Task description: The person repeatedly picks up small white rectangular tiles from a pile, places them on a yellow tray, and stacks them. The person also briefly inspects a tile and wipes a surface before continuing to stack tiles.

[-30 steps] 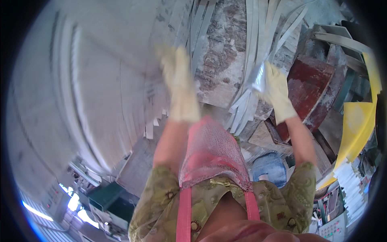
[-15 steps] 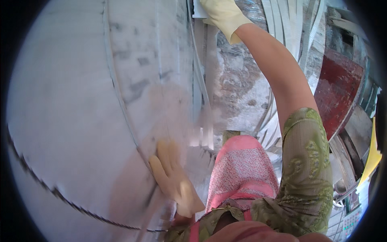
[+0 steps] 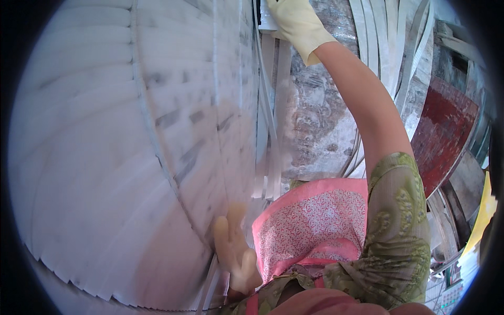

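Observation:
My left hand [image 3: 236,262], in a cream rubber glove, is low beside my body at the near right border of a broad pale slatted surface [image 3: 100,136]. Its fingers look stretched out, though motion smears them, and I cannot tell whether they touch the surface. At the top edge of the view, my right hand [image 3: 302,23], gloved alike, is closed on a small white block [image 3: 266,22]; part of the hand is cut off. Long thin seams run along the slatted surface, and its near edge is jagged. Narrow pale strips [image 3: 270,126] lie along its right side.
A worn, white-stained board [image 3: 317,121] lies right of the surface. Long bent pale strips [image 3: 388,47] run beyond my right arm. Farther right are a dark red panel [image 3: 443,131] and a yellow sheet [image 3: 478,215]. My pink patterned apron [image 3: 315,226] fills the near middle.
The slatted surface shows different marks and a shifted near edge. My left hand has moved slightly right and nearer; my right hand has moved slightly right. More of the apron shows.

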A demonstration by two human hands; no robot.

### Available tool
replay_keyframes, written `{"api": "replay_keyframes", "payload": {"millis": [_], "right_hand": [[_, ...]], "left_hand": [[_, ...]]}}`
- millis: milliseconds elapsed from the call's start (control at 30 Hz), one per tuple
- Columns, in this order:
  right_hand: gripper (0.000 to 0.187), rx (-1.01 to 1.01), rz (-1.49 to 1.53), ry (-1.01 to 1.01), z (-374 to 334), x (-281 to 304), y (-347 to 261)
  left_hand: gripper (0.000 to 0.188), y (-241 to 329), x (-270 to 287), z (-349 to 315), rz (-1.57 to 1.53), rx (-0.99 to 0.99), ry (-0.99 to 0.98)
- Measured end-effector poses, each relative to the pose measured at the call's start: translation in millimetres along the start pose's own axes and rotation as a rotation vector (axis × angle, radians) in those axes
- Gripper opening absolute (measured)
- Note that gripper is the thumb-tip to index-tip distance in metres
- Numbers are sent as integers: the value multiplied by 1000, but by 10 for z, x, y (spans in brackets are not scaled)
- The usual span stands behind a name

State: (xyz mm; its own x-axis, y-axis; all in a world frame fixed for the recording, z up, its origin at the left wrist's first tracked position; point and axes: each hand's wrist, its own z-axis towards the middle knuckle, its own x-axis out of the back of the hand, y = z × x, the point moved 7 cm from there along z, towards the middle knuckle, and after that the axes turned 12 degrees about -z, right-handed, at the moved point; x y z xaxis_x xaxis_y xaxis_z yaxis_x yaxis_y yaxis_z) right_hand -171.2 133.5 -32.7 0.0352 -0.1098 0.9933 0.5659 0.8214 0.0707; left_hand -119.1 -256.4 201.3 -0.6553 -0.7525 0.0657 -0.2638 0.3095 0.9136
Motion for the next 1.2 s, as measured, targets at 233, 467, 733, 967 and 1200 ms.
{"api": "replay_keyframes", "payload": {"millis": [233,467,733,967,1200], "right_hand": [[101,72,-49,132,-27,-6,-49],[108,19,117,-196,-5,-112,173],[109,93,186,-251,96,-442,145],[88,-189,670,152,-315,-417,842],[87,-292,635,72,-600,-886,601]], "left_hand": [[75,-44,-37,70,-49,-95,-173],[65,-104,-119,39,-19,140,-52],[58,-528,-318,324,98,308,-135],[62,-1651,-1406,1571,-589,409,-278],[59,-1986,-1158,2115,-278,419,88]]}}
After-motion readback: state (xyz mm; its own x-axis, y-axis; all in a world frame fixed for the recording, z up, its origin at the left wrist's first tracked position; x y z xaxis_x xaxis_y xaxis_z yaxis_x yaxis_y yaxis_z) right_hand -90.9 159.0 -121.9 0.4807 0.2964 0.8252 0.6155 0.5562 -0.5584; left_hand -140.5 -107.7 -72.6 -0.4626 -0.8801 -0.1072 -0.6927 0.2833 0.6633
